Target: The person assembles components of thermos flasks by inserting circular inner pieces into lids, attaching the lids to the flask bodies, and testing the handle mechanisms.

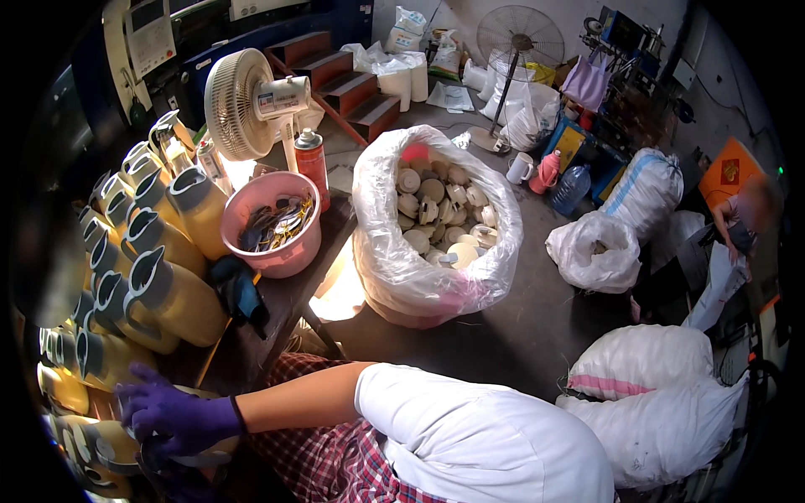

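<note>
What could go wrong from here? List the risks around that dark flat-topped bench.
The tall yellow plastic jugs with grey rims stand crowded together, so a bump from the purple-gloved right hand might topple one. The round pink plastic tub sits near the edge of the dark flat-topped bench; a knock could spill its small mixed parts. The red cylindrical can beside it might also fall.

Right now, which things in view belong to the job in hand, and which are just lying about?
Seem to belong:
yellow pitchers by the purple-gloved hand
perhaps the pink basin
perhaps the round pale parts in the open plastic bag

Seem just lying about:
white fan
standing fan
steps
pink flask
water bottle
lilac bag
</note>
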Tool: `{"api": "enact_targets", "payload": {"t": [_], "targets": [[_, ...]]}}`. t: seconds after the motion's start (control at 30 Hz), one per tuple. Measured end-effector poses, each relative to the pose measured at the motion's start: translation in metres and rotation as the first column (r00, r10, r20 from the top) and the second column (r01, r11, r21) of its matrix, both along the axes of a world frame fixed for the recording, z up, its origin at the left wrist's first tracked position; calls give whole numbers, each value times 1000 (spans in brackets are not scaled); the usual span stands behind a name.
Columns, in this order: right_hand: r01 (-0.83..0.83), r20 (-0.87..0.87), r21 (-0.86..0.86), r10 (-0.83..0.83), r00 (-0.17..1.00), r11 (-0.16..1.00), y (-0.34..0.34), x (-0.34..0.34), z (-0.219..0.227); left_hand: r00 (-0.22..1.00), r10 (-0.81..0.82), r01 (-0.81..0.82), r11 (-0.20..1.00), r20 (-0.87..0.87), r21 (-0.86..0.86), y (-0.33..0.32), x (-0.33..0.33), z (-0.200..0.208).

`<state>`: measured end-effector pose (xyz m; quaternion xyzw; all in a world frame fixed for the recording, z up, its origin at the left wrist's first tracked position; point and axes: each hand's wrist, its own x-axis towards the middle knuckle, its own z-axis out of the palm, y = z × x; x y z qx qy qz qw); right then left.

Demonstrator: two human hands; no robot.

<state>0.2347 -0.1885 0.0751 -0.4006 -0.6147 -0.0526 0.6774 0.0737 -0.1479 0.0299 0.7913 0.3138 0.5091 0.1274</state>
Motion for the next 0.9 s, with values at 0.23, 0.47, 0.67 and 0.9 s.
{"api": "enact_targets", "payload": {"t": [0.23,0.47,0.67,0.9], "targets": [[134,112,-83,-125,986,987,3,-17,-9,1000,12,-13,1000,27,13,-5,-33,9],[112,132,-19,-108,985,994,15,-16,-17,998,-15,18,998,57,-58,-17,-9,40],[-27,194,-54,37,980,998,-7,3,-3,994,-35,41,997,100,-62,-23,8,29],[-131,20,80,130,991,988,-171,138,4,1000,-21,23,995,20,-94,-26,8,14]]}}
